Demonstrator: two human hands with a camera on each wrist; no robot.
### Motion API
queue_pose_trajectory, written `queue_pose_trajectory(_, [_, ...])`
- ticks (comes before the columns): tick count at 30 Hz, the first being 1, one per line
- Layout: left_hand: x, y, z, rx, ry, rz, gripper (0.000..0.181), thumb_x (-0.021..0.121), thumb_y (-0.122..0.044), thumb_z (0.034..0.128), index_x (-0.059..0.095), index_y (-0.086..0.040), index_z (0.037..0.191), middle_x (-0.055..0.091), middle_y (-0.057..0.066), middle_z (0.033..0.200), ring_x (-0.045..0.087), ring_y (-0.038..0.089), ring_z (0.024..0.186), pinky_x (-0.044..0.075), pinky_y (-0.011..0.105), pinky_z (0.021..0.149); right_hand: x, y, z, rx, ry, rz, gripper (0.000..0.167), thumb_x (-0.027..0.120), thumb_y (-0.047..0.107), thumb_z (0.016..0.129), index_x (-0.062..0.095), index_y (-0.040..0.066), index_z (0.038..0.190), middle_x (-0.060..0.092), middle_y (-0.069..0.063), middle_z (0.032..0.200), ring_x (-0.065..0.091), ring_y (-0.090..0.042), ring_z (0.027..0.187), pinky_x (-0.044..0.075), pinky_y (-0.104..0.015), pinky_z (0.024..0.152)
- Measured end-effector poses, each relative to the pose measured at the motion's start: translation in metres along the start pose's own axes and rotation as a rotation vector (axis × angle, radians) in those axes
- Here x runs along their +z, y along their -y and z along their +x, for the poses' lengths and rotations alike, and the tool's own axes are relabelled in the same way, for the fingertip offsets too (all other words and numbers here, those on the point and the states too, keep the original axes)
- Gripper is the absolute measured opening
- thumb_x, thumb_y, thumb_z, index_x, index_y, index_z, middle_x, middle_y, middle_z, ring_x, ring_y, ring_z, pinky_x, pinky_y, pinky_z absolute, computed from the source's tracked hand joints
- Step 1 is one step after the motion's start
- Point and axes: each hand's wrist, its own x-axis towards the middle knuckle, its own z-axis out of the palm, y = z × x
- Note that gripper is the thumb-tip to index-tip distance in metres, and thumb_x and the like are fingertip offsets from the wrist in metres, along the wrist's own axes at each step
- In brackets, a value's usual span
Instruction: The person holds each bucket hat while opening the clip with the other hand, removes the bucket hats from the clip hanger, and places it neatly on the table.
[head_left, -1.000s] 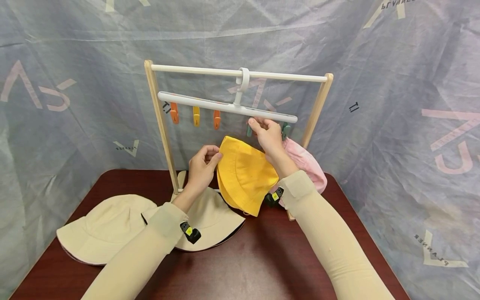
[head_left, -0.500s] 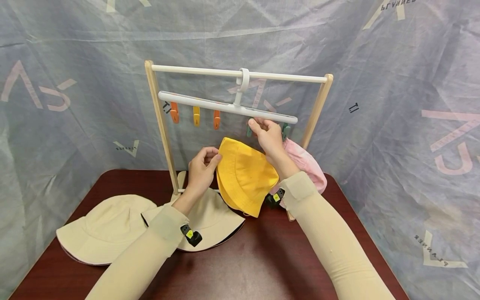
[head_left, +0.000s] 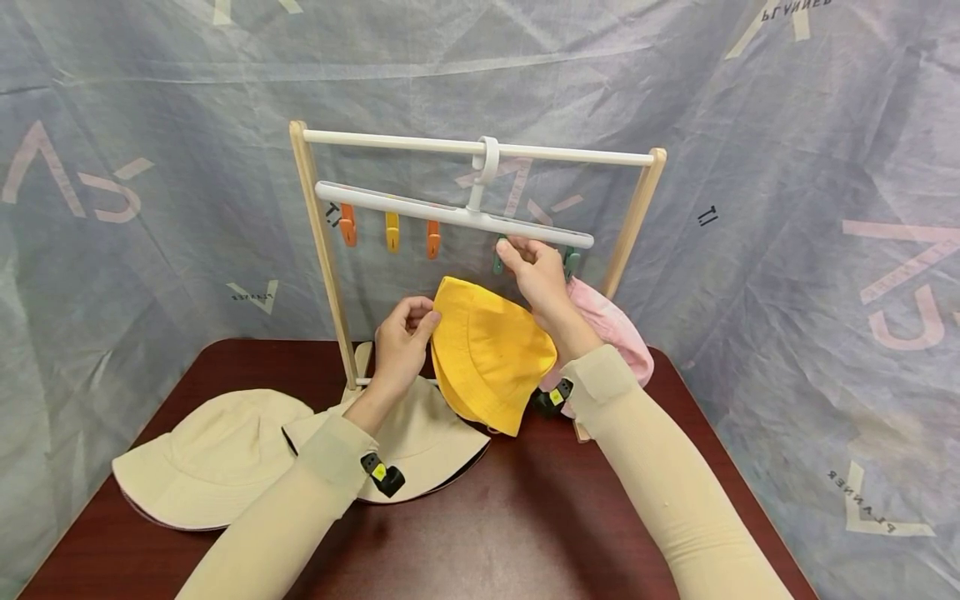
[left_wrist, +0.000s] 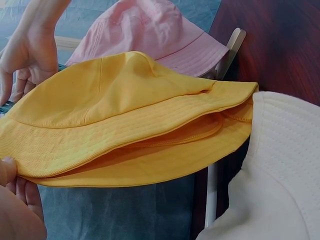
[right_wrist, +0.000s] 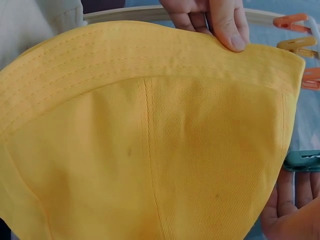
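My left hand pinches the brim of a yellow bucket hat between thumb and fingers. In the left wrist view the hat's brim edges gape slightly apart. My right hand is raised under the white hanger and pinches a green clothespin. In the right wrist view this green clothespin appears beside the hat's edge; whether they touch I cannot tell. Behind my right wrist a pink bucket hat hangs below another green clothespin. The right forearm covers part of it.
The hanger hooks over the white rod of a wooden rack. Orange clothespins and a yellow clothespin hang on its left half. Cream bucket hats lie on the dark red table, partly under my left forearm.
My left hand and the yellow hat have sunk slightly and shifted a little to the left. My right hand stays at the green clothespin.
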Motion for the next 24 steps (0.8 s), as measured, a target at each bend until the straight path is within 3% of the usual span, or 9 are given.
queue_pose_trajectory(17, [0.001,-0.001,-0.003,-0.025,-0.005,-0.028,0.024,0.068,-0.019,0.1064,0.068,-0.003,0.125,0.069,0.017,0.117,0.061,0.022,0.100,0.047,0.016,0.081,-0.003,-0.003,-0.003,-0.021,0.045,0.028,0.051,0.066,0.024,0.107,0.055,-0.002,0.150,0.061,-0.017,0.149,0.059,-0.028,0.134,0.050,-0.041,0.112])
queue_pose_trajectory(24, [-0.002,-0.025,-0.011,-0.038,0.001,-0.031,0.022,0.065,-0.010,0.1068,0.066,0.004,0.123,0.068,0.024,0.116,0.060,0.024,0.098,0.046,0.015,0.080,-0.004,-0.004,-0.004,-0.022,0.067,0.047,0.055,0.067,0.024,0.107,0.052,0.000,0.154,0.055,-0.015,0.156,0.058,-0.028,0.137,0.050,-0.042,0.113])
